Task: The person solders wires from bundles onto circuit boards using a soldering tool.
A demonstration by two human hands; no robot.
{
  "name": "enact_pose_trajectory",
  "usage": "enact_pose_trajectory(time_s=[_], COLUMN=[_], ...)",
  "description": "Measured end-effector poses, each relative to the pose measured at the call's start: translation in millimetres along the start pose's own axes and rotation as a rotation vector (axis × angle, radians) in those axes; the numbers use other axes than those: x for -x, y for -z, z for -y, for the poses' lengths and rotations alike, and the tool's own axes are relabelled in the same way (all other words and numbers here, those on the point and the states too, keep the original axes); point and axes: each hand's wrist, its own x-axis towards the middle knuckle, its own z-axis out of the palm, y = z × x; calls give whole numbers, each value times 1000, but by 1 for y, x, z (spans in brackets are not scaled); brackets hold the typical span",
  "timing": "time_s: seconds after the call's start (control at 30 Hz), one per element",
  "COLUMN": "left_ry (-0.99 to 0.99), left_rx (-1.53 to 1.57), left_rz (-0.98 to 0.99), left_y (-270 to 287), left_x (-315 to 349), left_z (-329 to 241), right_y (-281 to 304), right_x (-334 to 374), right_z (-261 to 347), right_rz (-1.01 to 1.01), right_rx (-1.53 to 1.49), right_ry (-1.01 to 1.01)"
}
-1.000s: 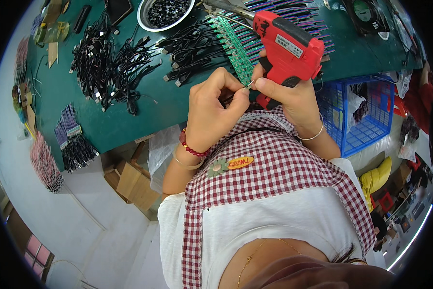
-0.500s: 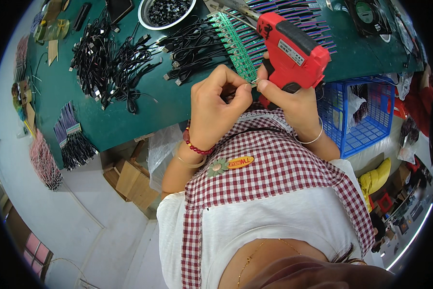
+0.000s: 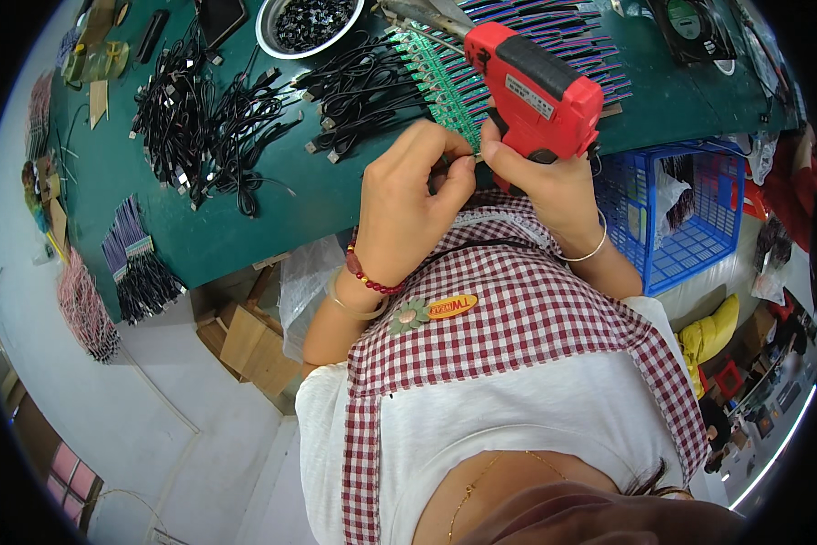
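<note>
In my right hand is a red soldering gun with a black strip along its back; my fingers wrap round it and its metal front points to the upper left. My left hand is closed in a pinch close to my right fingers, by the near end of a green circuit board panel. Whatever lies between those left fingertips is too small to make out. Black cables with metal plugs lie along the panel's left side, and multicoloured wires run off its right side.
A white bowl of small black parts stands at the back of the green table. Piles of black USB cables lie to the left. A blue plastic basket is right of my right arm, and cardboard sits below the table edge.
The soldering gun has shifted a little to the left and up with my right hand. My left hand keeps its pinch in nearly the same place.
</note>
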Motion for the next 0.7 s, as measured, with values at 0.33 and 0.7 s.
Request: enact_pose_trajectory(time_s=[0.33, 0.7], left_ry=[-86, -146], left_rx=[-146, -438], left_rz=[-115, -187], left_y=[7, -6], left_x=[-14, -26], left_z=[11, 44], right_y=[2, 74], right_x=[1, 67], right_z=[-3, -47], right_rz=[-150, -35], right_rx=[-135, 45], right_ry=[19, 25])
